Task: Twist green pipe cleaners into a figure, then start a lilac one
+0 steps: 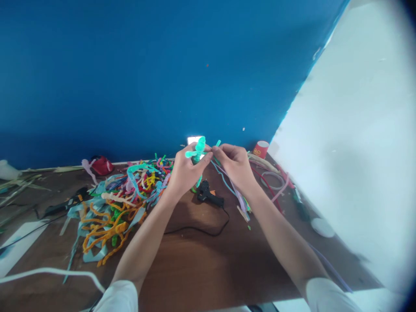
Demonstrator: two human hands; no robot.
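Note:
My left hand (190,167) is closed around a bright green figure of twisted pipe cleaners (200,146), which sticks up above the thumb with a short arm out to the left. My right hand (233,162) pinches a green pipe cleaner (218,143) whose tip shows above the fingers. Both hands meet at the fingertips, where fingers partly hide how the pieces join. Below them on the table lies a black glue gun (209,195). Behind the figure a lit phone (195,139) leans near the wall, partly covered.
A tangled pile of coloured pipe cleaners (143,182) covers the left, with orange ones (110,229) in front. Farther left lies another black tool (65,203). To the right are loose pipe cleaners (274,180), a red cup (261,149) and a white disc (323,227). A black cord (201,229) crosses the table.

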